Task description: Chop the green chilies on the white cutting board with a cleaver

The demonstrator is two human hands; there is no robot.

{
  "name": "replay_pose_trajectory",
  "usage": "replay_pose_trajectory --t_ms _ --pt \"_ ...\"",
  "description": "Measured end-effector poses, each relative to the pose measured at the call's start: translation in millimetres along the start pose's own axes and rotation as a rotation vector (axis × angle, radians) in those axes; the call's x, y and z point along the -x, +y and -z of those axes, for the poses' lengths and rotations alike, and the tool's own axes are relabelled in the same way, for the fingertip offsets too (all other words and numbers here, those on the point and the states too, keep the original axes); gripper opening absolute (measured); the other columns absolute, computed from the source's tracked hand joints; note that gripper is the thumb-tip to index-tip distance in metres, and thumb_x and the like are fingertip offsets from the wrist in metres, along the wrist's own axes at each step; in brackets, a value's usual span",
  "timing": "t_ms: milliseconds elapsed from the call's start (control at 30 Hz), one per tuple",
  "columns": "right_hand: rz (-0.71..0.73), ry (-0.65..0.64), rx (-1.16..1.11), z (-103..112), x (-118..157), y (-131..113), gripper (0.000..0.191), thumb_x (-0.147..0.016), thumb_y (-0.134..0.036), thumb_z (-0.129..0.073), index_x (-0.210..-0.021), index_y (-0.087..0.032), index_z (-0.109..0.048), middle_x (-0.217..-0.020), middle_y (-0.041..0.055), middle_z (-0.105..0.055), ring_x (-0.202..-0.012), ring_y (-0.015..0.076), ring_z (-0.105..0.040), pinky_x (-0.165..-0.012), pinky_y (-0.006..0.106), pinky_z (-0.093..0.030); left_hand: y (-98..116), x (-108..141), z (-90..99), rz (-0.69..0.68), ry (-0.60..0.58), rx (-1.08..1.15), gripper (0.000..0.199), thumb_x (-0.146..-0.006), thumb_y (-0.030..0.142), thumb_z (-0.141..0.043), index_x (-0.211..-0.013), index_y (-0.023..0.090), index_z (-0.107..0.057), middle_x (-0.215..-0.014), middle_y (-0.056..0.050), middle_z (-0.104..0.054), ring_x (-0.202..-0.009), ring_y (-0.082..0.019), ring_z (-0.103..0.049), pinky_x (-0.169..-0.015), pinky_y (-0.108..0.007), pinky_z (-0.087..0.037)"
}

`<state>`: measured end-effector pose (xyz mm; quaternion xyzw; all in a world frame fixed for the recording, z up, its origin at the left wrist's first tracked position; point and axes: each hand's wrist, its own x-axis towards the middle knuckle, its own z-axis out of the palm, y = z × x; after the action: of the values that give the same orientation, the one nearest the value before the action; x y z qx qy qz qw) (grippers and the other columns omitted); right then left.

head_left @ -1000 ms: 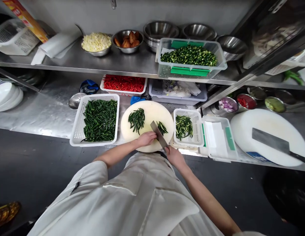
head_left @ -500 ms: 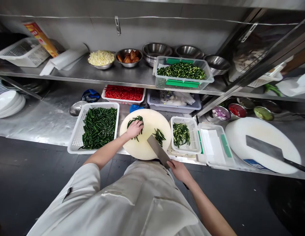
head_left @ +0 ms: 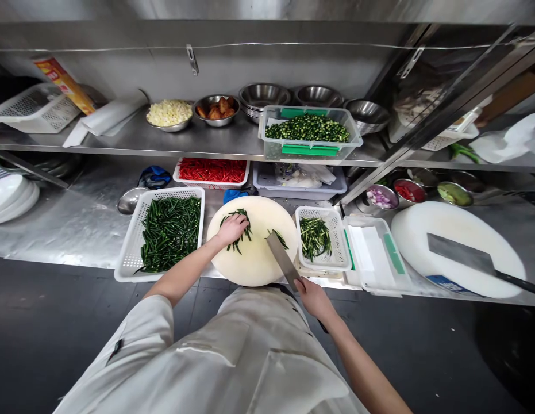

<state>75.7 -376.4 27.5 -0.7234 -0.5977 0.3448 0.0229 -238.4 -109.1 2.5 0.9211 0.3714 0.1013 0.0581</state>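
Note:
On the round cutting board (head_left: 257, 268), my left hand (head_left: 233, 228) closes over a bunch of long green chilies (head_left: 245, 215) at the left side. My right hand (head_left: 312, 298) grips the handle of a cleaver (head_left: 283, 260) at the board's front right. Its blade reaches over a small pile of green chilies (head_left: 279, 238) and covers part of it. To the left stands a white basket (head_left: 130, 256) full of whole green chilies (head_left: 169, 234). A smaller white basket (head_left: 339, 260), right of the board, holds split green chilies (head_left: 314, 237).
Behind the board are a basket of red chilies (head_left: 212, 170) and a grey tub (head_left: 301, 190). A steel shelf (head_left: 198, 150) overhangs them, bearing bowls and a clear box (head_left: 310, 150). Another board (head_left: 422, 218) with a second cleaver (head_left: 461, 254) lies at right.
The cleaver's blade has shifted to the right and now covers more of the right-hand pile. My left hand stays on the chilies at left. The camera view has tilted a little.

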Motion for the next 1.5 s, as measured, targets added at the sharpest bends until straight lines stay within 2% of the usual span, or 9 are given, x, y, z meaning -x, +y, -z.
replay_pose_trajectory --t_ms 100,267,367,633,933,1133,1200,1333,1500 --pt "-0.023 -0.014 0.016 -0.3 -1.0 -1.8 0.037 -0.115 -0.037 -0.037 -0.106 -0.02 -0.069 -0.108 0.0138 -0.079 -0.103 0.0264 -0.073 -0.079 0.03 -0.039 24.6 9.0 -11.3 -0.053 0.02 0.058 0.028 -0.106 0.021 -0.05 -0.123 0.023 -0.073 -0.126 -0.012 -0.066 -0.117 -0.026 -0.06 -0.101 -0.04 -0.052" --pt "-0.049 -0.032 0.046 3.5 0.9 -13.1 0.036 -0.115 -0.038 -0.037 -0.11 -0.02 -0.069 -0.105 0.0132 -0.079 -0.097 0.0266 -0.074 -0.074 0.03 -0.035 100.6 33.5 -61.8 -0.202 -0.028 0.293 0.029 -0.109 0.025 -0.047 -0.125 0.021 -0.07 -0.123 -0.009 -0.07 -0.11 -0.022 -0.066 -0.098 -0.035 -0.057" --pt "-0.032 -0.02 0.074 9.8 6.5 -17.7 0.035 -0.115 -0.037 -0.038 -0.11 -0.02 -0.069 -0.102 0.0135 -0.079 -0.093 0.027 -0.074 -0.073 0.031 -0.033 122.5 37.9 -79.7 -0.212 -0.008 0.382 0.029 -0.108 0.024 -0.046 -0.124 0.02 -0.071 -0.123 -0.009 -0.07 -0.113 -0.022 -0.066 -0.103 -0.037 -0.057" --pt "-0.016 -0.052 0.054 19.1 24.0 4.3 0.035 -0.113 -0.038 -0.042 -0.103 -0.021 -0.071 -0.094 0.0121 -0.078 -0.088 0.028 -0.073 -0.072 0.031 -0.034 117.6 30.1 -79.9 -0.201 -0.026 0.432 0.027 -0.106 0.022 -0.049 -0.116 0.02 -0.073 -0.118 -0.01 -0.069 -0.108 -0.023 -0.064 -0.1 -0.04 -0.056" --pt "-0.006 0.031 -0.05 7.1 -25.1 -21.6 0.037 -0.112 -0.037 -0.04 -0.107 -0.019 -0.073 -0.105 0.014 -0.079 -0.102 0.0276 -0.073 -0.081 0.03 -0.041 108.4 29.8 -62.2 -0.249 -0.051 0.444 0.029 -0.107 0.023 -0.047 -0.122 0.022 -0.072 -0.123 -0.011 -0.067 -0.113 -0.023 -0.063 -0.101 -0.038 -0.054" --pt "0.036 -0.023 -0.092 2.1 7.4 2.0 0.037 -0.111 -0.041 -0.042 -0.098 -0.022 -0.071 -0.102 0.0112 -0.079 -0.102 0.0279 -0.073 -0.083 0.03 -0.043 56.1 33.2 -27.8 0.109 0.08 0.066 0.027 -0.1 0.017 -0.054 -0.12 0.021 -0.072 -0.131 -0.015 -0.065 -0.13 -0.034 -0.052 -0.107 -0.052 -0.047" --pt "0.029 -0.071 -0.086 -0.1 14.7 7.2 0.037 -0.111 -0.04 -0.041 -0.095 -0.023 -0.07 -0.1 0.01 -0.079 -0.099 0.0271 -0.074 -0.081 0.03 -0.043 52.3 38.3 -27.3 0.101 0.033 0.047 0.026 -0.101 0.018 -0.054 -0.119 0.022 -0.073 -0.127 -0.014 -0.067 -0.128 -0.033 -0.054 -0.105 -0.05 -0.048" --pt "-0.037 -0.045 0.005 5.8 16.7 3.1 0.04 -0.113 -0.04 -0.038 -0.101 -0.022 -0.071 -0.1 0.0108 -0.079 -0.095 0.0266 -0.074 -0.076 0.03 -0.04 79.9 51.2 -44.1 -0.102 -0.072 0.173 0.028 -0.106 0.023 -0.051 -0.123 0.025 -0.072 -0.127 -0.009 -0.067 -0.12 -0.025 -0.06 -0.1 -0.038 -0.053" --pt "-0.033 -0.058 0.083 20.9 21.6 -7.2 0.037 -0.113 -0.039 -0.04 -0.105 -0.021 -0.071 -0.098 0.0123 -0.079 -0.091 0.0263 -0.074 -0.072 0.03 -0.036 117.0 52.0 -65.0 -0.233 -0.057 0.375 0.028 -0.108 0.024 -0.047 -0.123 0.022 -0.071 -0.122 -0.008 -0.069 -0.112 -0.021 -0.064 -0.1 -0.034 -0.054"
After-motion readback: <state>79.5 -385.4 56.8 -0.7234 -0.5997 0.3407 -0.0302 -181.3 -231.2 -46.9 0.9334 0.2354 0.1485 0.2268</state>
